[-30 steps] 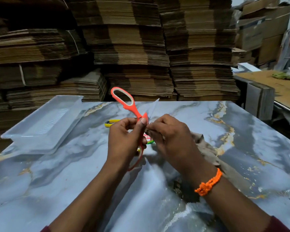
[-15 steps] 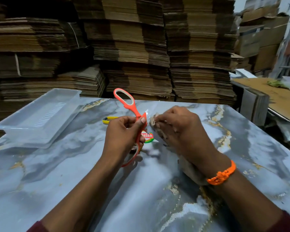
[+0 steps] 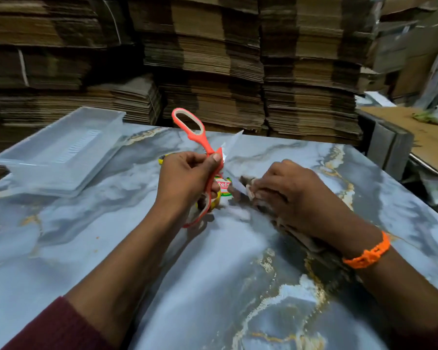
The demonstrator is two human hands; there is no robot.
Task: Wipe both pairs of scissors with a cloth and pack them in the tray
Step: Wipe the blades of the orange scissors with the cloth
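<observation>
My left hand (image 3: 187, 180) grips the orange scissors (image 3: 196, 136) near their pivot, blades spread, one handle loop up and the other loop low under the hand. One shiny blade (image 3: 234, 142) points up and right. My right hand (image 3: 286, 193) holds a brown cloth (image 3: 311, 242) bunched round the other blade, just right of the left hand. Yellow scissors (image 3: 162, 159) lie on the table behind my left hand, mostly hidden, with a red-green label (image 3: 224, 188) showing. A clear plastic tray (image 3: 61, 152) sits at the table's far left.
The marble-patterned table (image 3: 111, 248) runs to a far edge against tall stacks of flattened cardboard (image 3: 213, 72). A lower cardboard-topped stand (image 3: 402, 137) is to the right of the table.
My right hand with the cloth has slid down and right along the blade, away from the pivot. The left hand keeps its grip on the orange scissors.
</observation>
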